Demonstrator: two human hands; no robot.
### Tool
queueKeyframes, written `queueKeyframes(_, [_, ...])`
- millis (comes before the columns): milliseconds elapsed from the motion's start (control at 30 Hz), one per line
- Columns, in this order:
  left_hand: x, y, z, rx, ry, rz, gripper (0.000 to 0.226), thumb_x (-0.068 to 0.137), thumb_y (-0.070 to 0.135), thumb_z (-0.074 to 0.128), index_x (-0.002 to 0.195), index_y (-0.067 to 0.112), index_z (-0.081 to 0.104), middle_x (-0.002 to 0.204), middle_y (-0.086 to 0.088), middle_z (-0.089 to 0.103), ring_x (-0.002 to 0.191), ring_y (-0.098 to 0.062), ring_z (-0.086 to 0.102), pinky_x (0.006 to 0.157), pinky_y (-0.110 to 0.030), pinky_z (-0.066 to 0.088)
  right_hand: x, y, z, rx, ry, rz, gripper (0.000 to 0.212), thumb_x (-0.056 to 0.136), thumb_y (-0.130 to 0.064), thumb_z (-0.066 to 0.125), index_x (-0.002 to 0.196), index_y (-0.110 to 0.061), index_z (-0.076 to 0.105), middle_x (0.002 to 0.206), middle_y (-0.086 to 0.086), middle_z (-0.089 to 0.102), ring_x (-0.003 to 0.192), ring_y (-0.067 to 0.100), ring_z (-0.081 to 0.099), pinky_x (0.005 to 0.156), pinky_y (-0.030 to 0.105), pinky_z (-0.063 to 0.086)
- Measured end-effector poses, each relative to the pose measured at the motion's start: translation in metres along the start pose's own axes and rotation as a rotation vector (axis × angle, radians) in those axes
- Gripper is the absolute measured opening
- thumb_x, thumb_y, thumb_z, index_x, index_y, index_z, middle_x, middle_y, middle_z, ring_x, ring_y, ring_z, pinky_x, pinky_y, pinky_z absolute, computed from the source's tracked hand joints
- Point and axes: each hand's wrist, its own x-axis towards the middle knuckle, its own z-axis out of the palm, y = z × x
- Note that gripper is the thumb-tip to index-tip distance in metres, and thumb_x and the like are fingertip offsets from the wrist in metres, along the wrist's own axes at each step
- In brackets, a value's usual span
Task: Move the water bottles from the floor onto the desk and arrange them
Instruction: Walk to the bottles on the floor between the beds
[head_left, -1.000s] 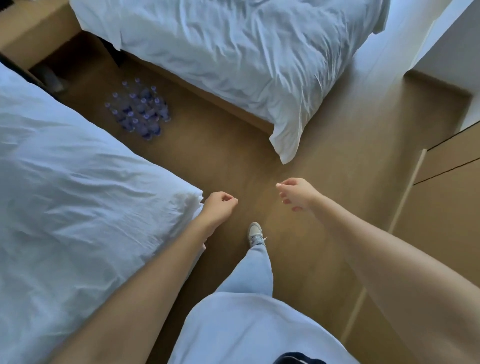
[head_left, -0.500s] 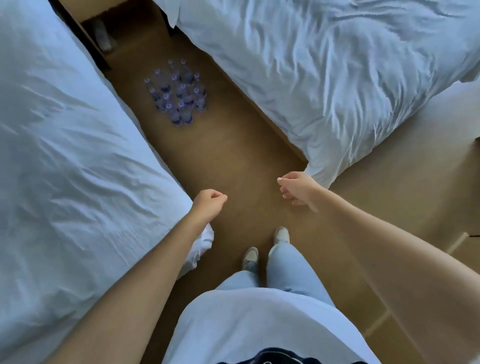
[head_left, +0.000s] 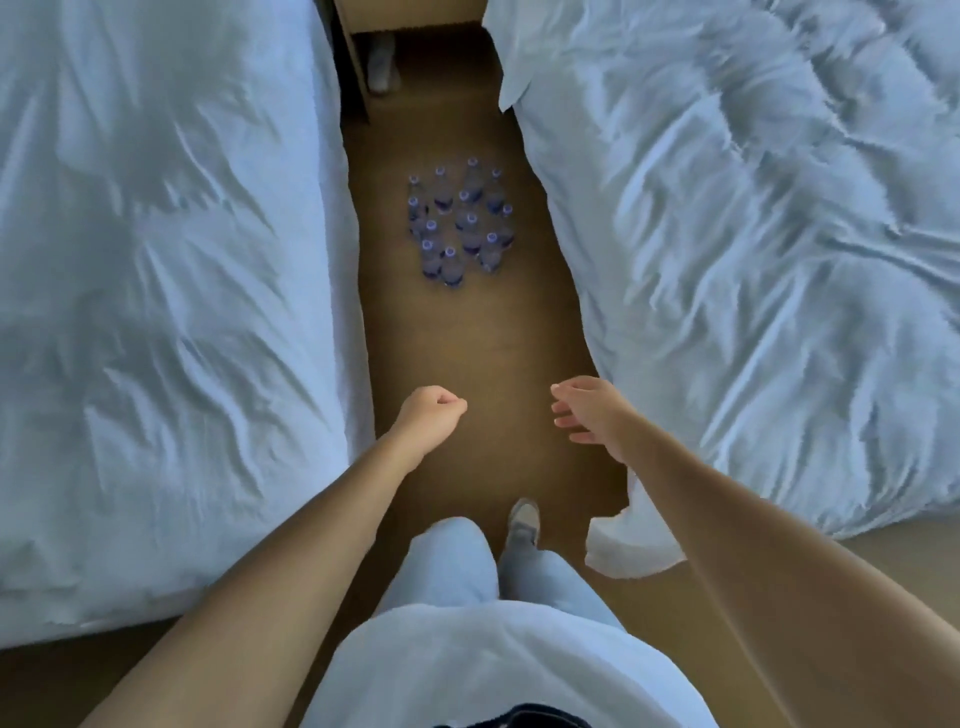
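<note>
Several small clear water bottles (head_left: 460, 223) with blue caps stand upright in a tight cluster on the brown floor, in the aisle between two beds. My left hand (head_left: 431, 413) is held out in front of me, curled into a loose fist with nothing in it. My right hand (head_left: 589, 410) is beside it, fingers spread and empty. Both hands are well short of the bottles. No desk is in view.
A bed with a rumpled white duvet (head_left: 156, 286) lines the left of the aisle, another (head_left: 753, 260) the right, its corner (head_left: 631, 540) hanging to the floor. A wooden nightstand (head_left: 410, 15) closes the far end. My legs and one shoe (head_left: 523, 519) are below.
The view has swung so the aisle now runs straight ahead and the bottles sit centred and closer. My right hand's fingers have spread apart; my left stays a fist.
</note>
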Motion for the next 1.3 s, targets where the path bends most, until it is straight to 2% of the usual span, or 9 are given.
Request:
queueKeyframes(267, [0.071,0.044,-0.043,-0.049,0.147,-0.076,0.012,0.096,0.027,0.051,0.103,0.02,0.058,0.104,0.001,0.058,0.101,-0.016,0.056,0.084,-0.026,0.046,0.09,-0.106,-0.016,-0.126,-0.097,-0.054,0.013,0.098,-0.031,0.052,0.085,-0.027,0.054,0.091,-0.001,0.061,0.083,0.012,0.061,0.09,0.036,0.053])
queueKeyframes(400, [0.136,0.069,-0.073,-0.068,0.176,-0.102,0.01,0.097,0.027,0.051,0.102,0.02,0.057,0.103,0.002,0.057,0.101,-0.015,0.056,0.084,-0.026,0.046,0.148,-0.162,-0.009,-0.158,-0.136,-0.062,0.012,0.099,-0.03,0.05,0.103,-0.021,0.058,0.099,0.002,0.062,0.091,0.015,0.062,0.088,0.034,0.053])
queueKeyframes(500, [0.194,0.095,-0.1,-0.072,0.178,-0.105,0.009,0.096,0.027,0.051,0.1,0.022,0.057,0.101,0.003,0.058,0.098,-0.015,0.056,0.081,-0.026,0.045,0.193,-0.209,-0.003,-0.18,-0.134,-0.067,0.01,0.099,-0.029,0.05,0.103,-0.022,0.057,0.097,0.001,0.062,0.09,0.014,0.061,0.088,0.035,0.053])
queueKeyframes(667, [0.281,0.146,-0.136,-0.026,0.098,-0.06,0.006,0.094,0.033,0.05,0.094,0.03,0.056,0.091,0.01,0.058,0.087,-0.007,0.056,0.069,-0.022,0.045,0.261,-0.282,0.002,-0.177,-0.117,-0.071,0.014,0.098,-0.028,0.051,0.085,-0.028,0.056,0.089,0.0,0.062,0.086,0.014,0.061,0.088,0.037,0.054])
queueKeyframes(767, [0.332,0.178,-0.151,-0.025,0.082,-0.052,0.007,0.093,0.032,0.051,0.093,0.03,0.057,0.094,0.009,0.059,0.086,-0.006,0.055,0.07,-0.024,0.047,0.304,-0.316,0.001,-0.181,-0.123,-0.083,0.01,0.098,-0.03,0.051,0.09,-0.027,0.058,0.089,0.0,0.063,0.088,0.016,0.062,0.087,0.037,0.054])
queueKeyframes(933, [0.408,0.216,-0.155,0.008,0.11,-0.086,0.01,0.093,0.031,0.051,0.096,0.028,0.06,0.089,0.011,0.057,0.077,-0.001,0.051,0.056,-0.017,0.037,0.381,-0.354,-0.008,-0.204,-0.124,-0.088,0.009,0.096,-0.029,0.054,0.092,-0.026,0.061,0.088,-0.002,0.064,0.09,0.017,0.064,0.086,0.037,0.055])
queueKeyframes(1067, [0.464,0.223,-0.144,-0.016,0.114,-0.154,0.019,0.095,0.029,0.05,0.108,0.021,0.062,0.099,0.005,0.059,0.077,-0.004,0.051,0.056,-0.016,0.036,0.446,-0.368,-0.013,-0.22,-0.155,-0.05,0.009,0.096,-0.027,0.055,0.101,-0.024,0.062,0.091,-0.004,0.064,0.092,0.015,0.064,0.081,0.029,0.055])
queueKeyframes(1167, [0.51,0.217,-0.13,-0.026,0.123,-0.202,0.024,0.096,0.029,0.051,0.115,0.018,0.061,0.108,0.002,0.061,0.088,-0.008,0.055,0.06,-0.015,0.04,0.499,-0.369,-0.014,-0.264,-0.164,-0.047,0.013,0.096,-0.027,0.056,0.106,-0.023,0.062,0.094,-0.005,0.064,0.093,0.013,0.063,0.082,0.028,0.055])
queueKeyframes(1300, [0.564,0.196,-0.112,-0.034,0.102,-0.236,0.03,0.096,0.025,0.052,0.122,0.011,0.058,0.115,-0.006,0.064,0.096,-0.017,0.059,0.079,-0.026,0.047,0.565,-0.363,-0.008,-0.329,-0.162,-0.035,0.011,0.095,-0.027,0.058,0.104,-0.025,0.062,0.096,-0.005,0.063,0.091,0.013,0.062,0.08,0.029,0.056])
